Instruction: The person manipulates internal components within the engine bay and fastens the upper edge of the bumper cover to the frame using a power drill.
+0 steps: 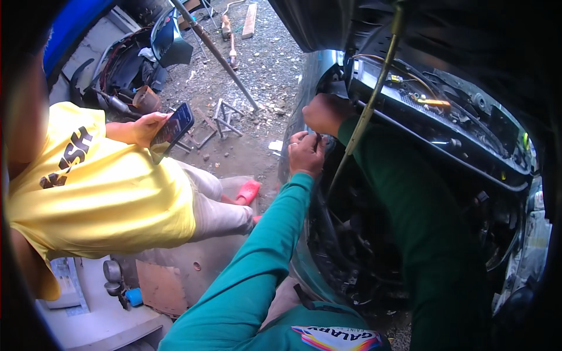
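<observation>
Two at one fender's (315, 76) edge: left hand (305, 155), right hand (328, 113), fingers bent (can't tell how closed, holding what); one prop rod (368, 105) near.

Near downward fisheye view from the head.

Loose gravel and packed dirt form the ground (266, 73). Directly on it lie a wooden plank (250, 20) near the top of the view, a rusty pipe-like part (232, 51) beside it, and a pale flat scrap (276, 145); a metal stand (220, 117) rests there too.
</observation>
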The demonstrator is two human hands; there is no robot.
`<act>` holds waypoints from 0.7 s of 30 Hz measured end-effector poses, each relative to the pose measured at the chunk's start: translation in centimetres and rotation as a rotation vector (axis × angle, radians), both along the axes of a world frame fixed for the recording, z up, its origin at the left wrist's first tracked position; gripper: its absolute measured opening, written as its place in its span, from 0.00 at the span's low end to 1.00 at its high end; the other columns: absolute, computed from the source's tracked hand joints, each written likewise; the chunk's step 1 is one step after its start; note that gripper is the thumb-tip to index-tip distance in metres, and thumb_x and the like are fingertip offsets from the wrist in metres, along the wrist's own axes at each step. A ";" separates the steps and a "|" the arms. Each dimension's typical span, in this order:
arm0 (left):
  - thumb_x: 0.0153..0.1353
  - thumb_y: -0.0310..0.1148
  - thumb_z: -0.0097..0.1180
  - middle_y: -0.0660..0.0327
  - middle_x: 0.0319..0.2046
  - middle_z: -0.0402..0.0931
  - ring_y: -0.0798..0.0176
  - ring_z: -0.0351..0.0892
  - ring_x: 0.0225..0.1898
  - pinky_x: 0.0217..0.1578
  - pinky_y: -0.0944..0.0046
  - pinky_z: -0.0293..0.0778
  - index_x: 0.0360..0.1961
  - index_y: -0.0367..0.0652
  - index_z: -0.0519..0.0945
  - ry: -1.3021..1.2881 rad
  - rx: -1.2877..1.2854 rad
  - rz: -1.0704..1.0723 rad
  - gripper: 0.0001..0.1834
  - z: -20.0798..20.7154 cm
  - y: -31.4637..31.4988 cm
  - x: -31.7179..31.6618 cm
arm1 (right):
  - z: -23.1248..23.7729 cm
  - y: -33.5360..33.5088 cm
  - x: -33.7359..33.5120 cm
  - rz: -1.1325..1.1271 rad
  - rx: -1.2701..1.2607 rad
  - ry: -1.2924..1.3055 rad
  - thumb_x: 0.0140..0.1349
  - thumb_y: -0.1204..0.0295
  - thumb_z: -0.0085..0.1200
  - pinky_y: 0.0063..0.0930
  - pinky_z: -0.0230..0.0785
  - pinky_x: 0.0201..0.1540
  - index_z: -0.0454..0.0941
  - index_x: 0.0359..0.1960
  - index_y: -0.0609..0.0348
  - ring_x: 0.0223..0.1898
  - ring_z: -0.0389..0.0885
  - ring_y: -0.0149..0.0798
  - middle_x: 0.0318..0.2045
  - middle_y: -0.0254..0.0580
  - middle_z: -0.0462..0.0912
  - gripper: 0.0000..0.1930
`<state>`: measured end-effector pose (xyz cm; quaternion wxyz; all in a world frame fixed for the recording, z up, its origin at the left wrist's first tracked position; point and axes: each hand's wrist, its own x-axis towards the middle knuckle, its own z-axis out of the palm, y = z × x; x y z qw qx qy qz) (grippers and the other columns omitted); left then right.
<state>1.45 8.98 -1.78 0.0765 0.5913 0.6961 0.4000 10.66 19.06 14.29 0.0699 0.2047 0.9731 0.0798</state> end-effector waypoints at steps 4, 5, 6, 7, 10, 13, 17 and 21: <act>0.65 0.43 0.65 0.61 0.45 0.87 0.50 0.76 0.61 0.57 0.44 0.72 0.42 0.55 0.88 0.052 0.008 0.034 0.09 -0.4 -0.6 -1.1 | 0.6 -3.4 0.2 -0.242 -0.092 0.595 0.55 0.68 0.63 0.48 0.80 0.34 0.81 0.31 0.59 0.32 0.88 0.54 0.32 0.47 0.85 0.08; 0.64 0.44 0.66 0.61 0.45 0.87 0.50 0.76 0.61 0.57 0.45 0.71 0.42 0.55 0.88 0.021 -0.001 0.026 0.09 -0.3 -0.6 -1.0 | 0.2 -2.8 0.8 -0.044 0.010 0.553 0.56 0.68 0.63 0.48 0.79 0.34 0.82 0.31 0.59 0.32 0.88 0.54 0.32 0.48 0.85 0.08; 0.63 0.44 0.66 0.62 0.45 0.87 0.50 0.76 0.62 0.58 0.45 0.71 0.42 0.55 0.88 -0.019 -0.001 0.004 0.10 0.1 -0.3 -0.5 | 0.0 -2.2 1.7 0.142 0.125 0.501 0.57 0.67 0.63 0.49 0.79 0.34 0.83 0.30 0.58 0.32 0.88 0.55 0.31 0.49 0.85 0.08; 0.62 0.44 0.67 0.62 0.45 0.87 0.50 0.75 0.62 0.60 0.47 0.70 0.41 0.56 0.88 -0.041 -0.041 0.003 0.10 0.4 -0.1 -0.3 | -0.3 -2.0 1.7 0.157 0.128 0.512 0.57 0.67 0.63 0.49 0.79 0.34 0.83 0.30 0.58 0.32 0.88 0.55 0.31 0.49 0.85 0.08; 0.62 0.43 0.66 0.62 0.45 0.87 0.50 0.75 0.63 0.61 0.48 0.70 0.41 0.56 0.88 -0.060 -0.050 0.018 0.09 0.8 -0.2 -0.1 | -1.4 -3.5 0.9 -0.142 -0.084 0.360 0.56 0.67 0.63 0.48 0.79 0.36 0.84 0.29 0.58 0.34 0.87 0.54 0.31 0.49 0.85 0.07; 0.61 0.42 0.66 0.63 0.44 0.86 0.51 0.75 0.63 0.61 0.48 0.70 0.40 0.56 0.88 -0.075 -0.035 0.015 0.09 0.6 -0.1 -0.2 | -1.6 -4.5 0.4 -0.405 0.054 0.412 0.54 0.67 0.64 0.46 0.79 0.35 0.87 0.30 0.56 0.33 0.87 0.52 0.31 0.48 0.86 0.07; 0.62 0.41 0.65 0.63 0.45 0.87 0.52 0.75 0.63 0.61 0.49 0.71 0.40 0.55 0.88 -0.008 -0.037 0.060 0.08 -0.8 -0.4 -0.8 | -0.3 -5.4 -0.2 -0.274 -0.062 0.345 0.54 0.67 0.65 0.44 0.79 0.35 0.87 0.33 0.56 0.32 0.87 0.50 0.31 0.46 0.86 0.08; 0.62 0.40 0.64 0.64 0.45 0.87 0.53 0.74 0.63 0.61 0.49 0.70 0.40 0.55 0.88 0.022 -0.034 -0.001 0.08 -0.3 -0.2 -0.5 | -0.2 -3.7 1.8 0.149 0.041 0.478 0.54 0.68 0.65 0.39 0.79 0.39 0.86 0.35 0.56 0.33 0.87 0.46 0.30 0.42 0.85 0.09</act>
